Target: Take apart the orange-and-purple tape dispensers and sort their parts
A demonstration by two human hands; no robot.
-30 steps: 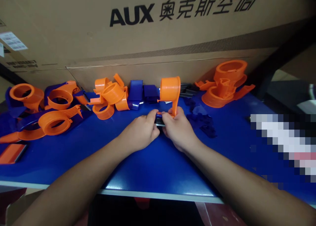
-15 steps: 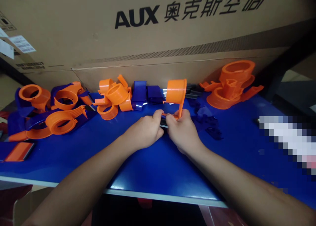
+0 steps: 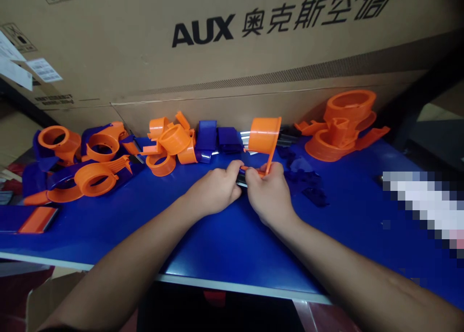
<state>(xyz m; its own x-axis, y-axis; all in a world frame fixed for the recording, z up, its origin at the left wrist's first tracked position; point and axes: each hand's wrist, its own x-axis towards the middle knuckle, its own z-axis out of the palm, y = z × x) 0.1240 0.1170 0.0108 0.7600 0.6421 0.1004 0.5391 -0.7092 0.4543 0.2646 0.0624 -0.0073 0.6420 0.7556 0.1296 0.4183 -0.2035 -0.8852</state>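
Just above the blue tabletop, both my hands grip an orange tape dispenser point(image 3: 264, 135). Its round hub stands up above my fingers, and a dark strip with a light edge shows between my thumbs. My left hand point(image 3: 219, 189) is closed on the left end of the piece, thumb on top. My right hand point(image 3: 271, 194) wraps the other end, below the hub. My fingers hide much of the lower part. Behind the dispenser lie blue plastic pieces point(image 3: 229, 139) and metal strips point(image 3: 288, 137). Dark blue translucent pieces point(image 3: 304, 177) lie right of my right hand.
Several orange-and-blue tape dispensers point(image 3: 96, 180) lie at the left. Loose orange hub parts point(image 3: 175, 138) are heaped at the back, and more orange parts point(image 3: 350, 105) are stacked at the right. A large cardboard box point(image 3: 145, 47) stands behind the blue table point(image 3: 213, 250).
The orange hub leans slightly more to the right. Both hands keep their grip on the dispenser. The whole view has shifted a little, so things at the left appear further right.
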